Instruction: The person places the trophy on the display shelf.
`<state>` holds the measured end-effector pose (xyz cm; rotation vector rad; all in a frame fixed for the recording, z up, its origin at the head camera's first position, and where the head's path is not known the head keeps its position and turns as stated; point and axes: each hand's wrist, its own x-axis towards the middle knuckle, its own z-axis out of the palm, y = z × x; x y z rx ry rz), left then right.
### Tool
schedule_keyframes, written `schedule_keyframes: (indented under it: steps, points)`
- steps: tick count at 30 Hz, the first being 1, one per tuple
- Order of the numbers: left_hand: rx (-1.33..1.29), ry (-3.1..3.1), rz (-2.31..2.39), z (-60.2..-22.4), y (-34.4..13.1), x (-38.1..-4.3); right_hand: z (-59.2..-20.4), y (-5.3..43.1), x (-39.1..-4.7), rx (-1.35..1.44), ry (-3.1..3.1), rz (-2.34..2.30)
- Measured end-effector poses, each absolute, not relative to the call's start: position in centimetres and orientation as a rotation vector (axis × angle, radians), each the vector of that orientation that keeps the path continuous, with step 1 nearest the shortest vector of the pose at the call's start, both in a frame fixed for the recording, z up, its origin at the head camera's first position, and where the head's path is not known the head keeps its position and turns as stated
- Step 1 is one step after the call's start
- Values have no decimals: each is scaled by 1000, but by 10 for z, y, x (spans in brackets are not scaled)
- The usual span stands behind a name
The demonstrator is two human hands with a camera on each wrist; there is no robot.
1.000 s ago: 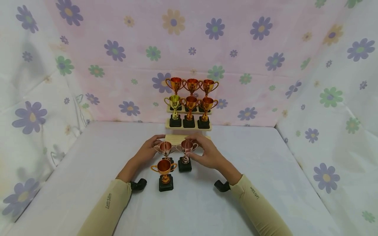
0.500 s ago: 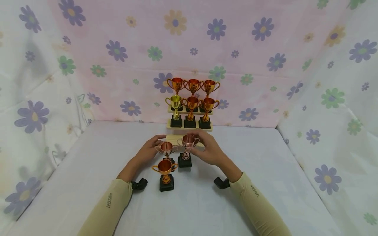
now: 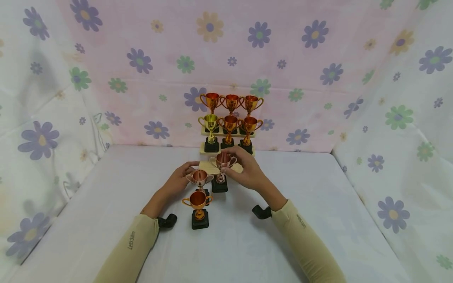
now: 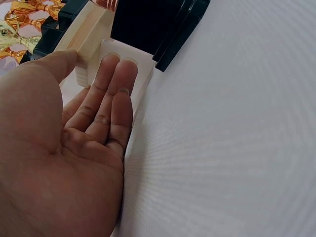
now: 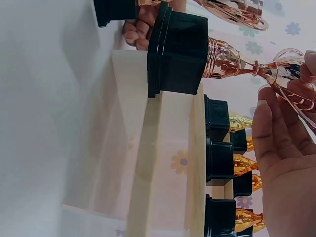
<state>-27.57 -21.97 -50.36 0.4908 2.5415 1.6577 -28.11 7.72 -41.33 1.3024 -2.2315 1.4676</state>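
Observation:
My right hand [image 3: 245,173] pinches a rose-gold trophy cup [image 3: 223,160] by its bowl, thumb on the near side. Its black base [image 5: 180,52] overlaps the front end of the lowest wooden shelf [image 5: 144,177] in the right wrist view. My left hand [image 3: 177,181] is at the left end of the stand; in the left wrist view its thumb [image 4: 57,65] touches the wooden edge and the loosely bent fingers lie by a clear side panel [image 4: 129,52]. Close to that hand stand another rose-gold trophy cup [image 3: 200,177] and, nearer me, an orange-gold trophy cup [image 3: 199,201].
Behind the bottom shelf, the two upper tiers hold several trophies: a yellow-gold one [image 3: 211,124] at the left of the middle tier, orange-gold ones [image 3: 230,124] elsewhere. The white table [image 3: 301,236] meets a flowered cloth backdrop [image 3: 226,70].
My right hand has raised the rose-gold trophy cup and carried it away from me, toward the lowest shelf. The left hand stays at the stand's left end.

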Motion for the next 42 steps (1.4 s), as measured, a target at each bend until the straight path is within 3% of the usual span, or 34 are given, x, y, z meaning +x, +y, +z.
schedule_keyframes:
  steps: [16, 42]
  points:
    - [475, 2545, 1649, -501, -222, -274, -396, 59, -302, 1208, -2287, 1463]
    - [459, 2540, 1656, -503, -222, -277, -401, 36, -320, 1147, -2315, 1364]
